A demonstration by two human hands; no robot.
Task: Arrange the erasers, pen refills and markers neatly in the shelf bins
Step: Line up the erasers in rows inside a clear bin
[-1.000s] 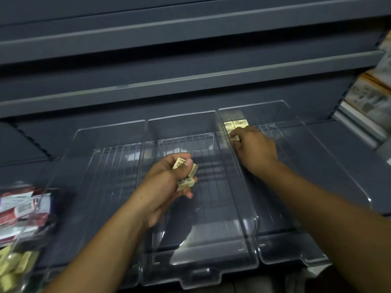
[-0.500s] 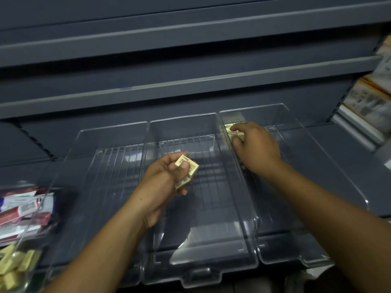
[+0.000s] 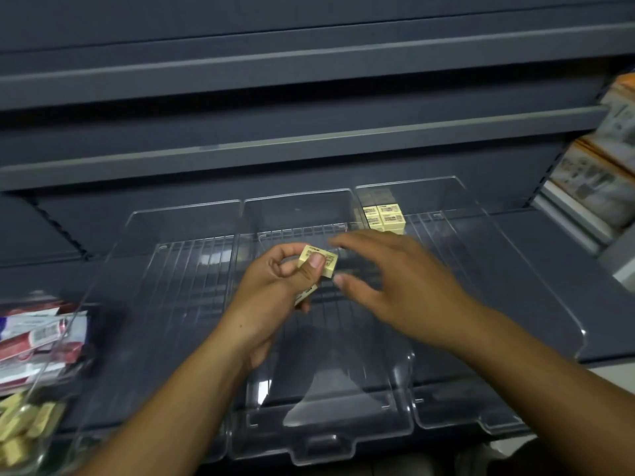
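Observation:
Three clear plastic bins sit side by side on the dark shelf. My left hand [image 3: 275,283] hovers over the middle bin [image 3: 323,438] and grips small pale-yellow erasers [image 3: 319,261], one pinched under the thumb, another lower in the palm. My right hand [image 3: 388,280] is just right of them, fingers spread and relaxed, its fingertips close to the pinched eraser and holding nothing. A small stack of the same erasers [image 3: 385,216] stands at the back left corner of the right bin [image 3: 515,304].
The left bin [image 3: 137,304] holds nothing. At the far left a clear container holds red-and-white packets [image 3: 34,338] and loose yellow erasers [image 3: 20,427]. Boxed goods [image 3: 598,180] fill the shelf at right. Grey shelf edges run above.
My right hand left the eraser stack at the back of the right bin and came toward my left hand. The left hand shifted slightly right, still gripping its erasers.

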